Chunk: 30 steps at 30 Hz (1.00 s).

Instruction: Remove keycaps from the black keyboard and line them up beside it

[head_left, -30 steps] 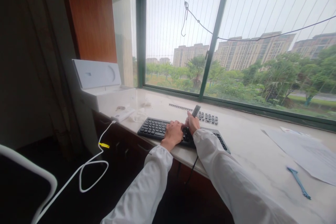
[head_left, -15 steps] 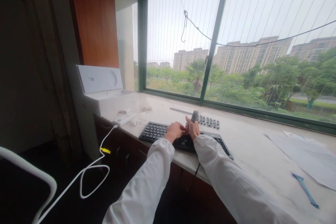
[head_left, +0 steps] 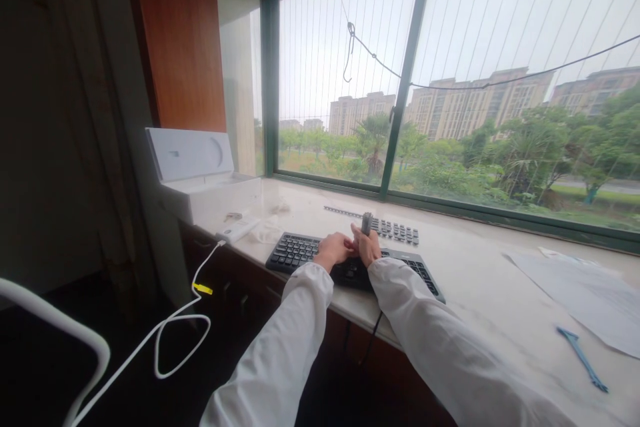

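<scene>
A black keyboard (head_left: 295,250) lies near the front edge of a pale stone sill (head_left: 475,280). Both my hands rest over its middle. My right hand (head_left: 369,247) grips a small grey tool (head_left: 367,222) whose end sticks up above the fist. My left hand (head_left: 334,248) sits just left of it with fingers curled down on the keys, touching the right hand. Loose dark keycaps (head_left: 397,232) lie in rows on the sill just behind the keyboard. What is under my hands is hidden.
A white open box (head_left: 200,173) stands at the sill's left end, with a white charger (head_left: 237,229) and white cable (head_left: 170,327) hanging off the edge. Paper sheets (head_left: 585,297) and a blue tool (head_left: 583,359) lie at right. A white chair rail (head_left: 55,327) is at lower left.
The grey tool in my right hand has tipped from slanting right to nearly upright and sunk lower in the fist. My left hand has closed in against the right. The view shifted slightly.
</scene>
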{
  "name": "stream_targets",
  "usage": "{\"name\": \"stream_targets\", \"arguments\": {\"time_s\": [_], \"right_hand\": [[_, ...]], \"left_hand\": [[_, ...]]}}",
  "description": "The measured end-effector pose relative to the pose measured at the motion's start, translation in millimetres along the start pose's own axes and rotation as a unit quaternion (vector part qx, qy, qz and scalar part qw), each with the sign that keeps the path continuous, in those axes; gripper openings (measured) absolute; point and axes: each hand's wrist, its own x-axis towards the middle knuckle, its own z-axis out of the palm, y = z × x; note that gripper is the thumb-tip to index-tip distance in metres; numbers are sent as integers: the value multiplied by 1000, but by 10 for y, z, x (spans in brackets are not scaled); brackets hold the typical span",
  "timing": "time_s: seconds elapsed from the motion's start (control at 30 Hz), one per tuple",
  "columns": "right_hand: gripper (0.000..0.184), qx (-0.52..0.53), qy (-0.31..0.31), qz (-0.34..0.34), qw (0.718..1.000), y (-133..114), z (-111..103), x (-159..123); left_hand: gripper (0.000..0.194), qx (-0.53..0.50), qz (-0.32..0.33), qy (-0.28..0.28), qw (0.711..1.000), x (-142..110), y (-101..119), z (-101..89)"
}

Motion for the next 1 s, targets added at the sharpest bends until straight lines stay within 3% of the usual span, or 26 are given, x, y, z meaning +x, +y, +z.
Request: {"name": "stream_targets", "arguments": {"time_s": [0.13, 0.6, 0.77, 1.0], "right_hand": [[44, -59, 8, -55, 997, -19, -11, -15], [44, -87, -22, -23, 996, -30, 27, -42], [44, -75, -42, -76, 993, -16, 33, -88], [46, 19, 47, -63, 997, -47, -46, 35]], "left_hand": [[32, -8, 4, -1, 1000, -6, 11, -14], [30, 6, -11, -9, 1000, 10, -18, 40], [27, 15, -12, -15, 1000, 35, -33, 60], [32, -37, 7, 4, 999, -3, -82, 91]]}}
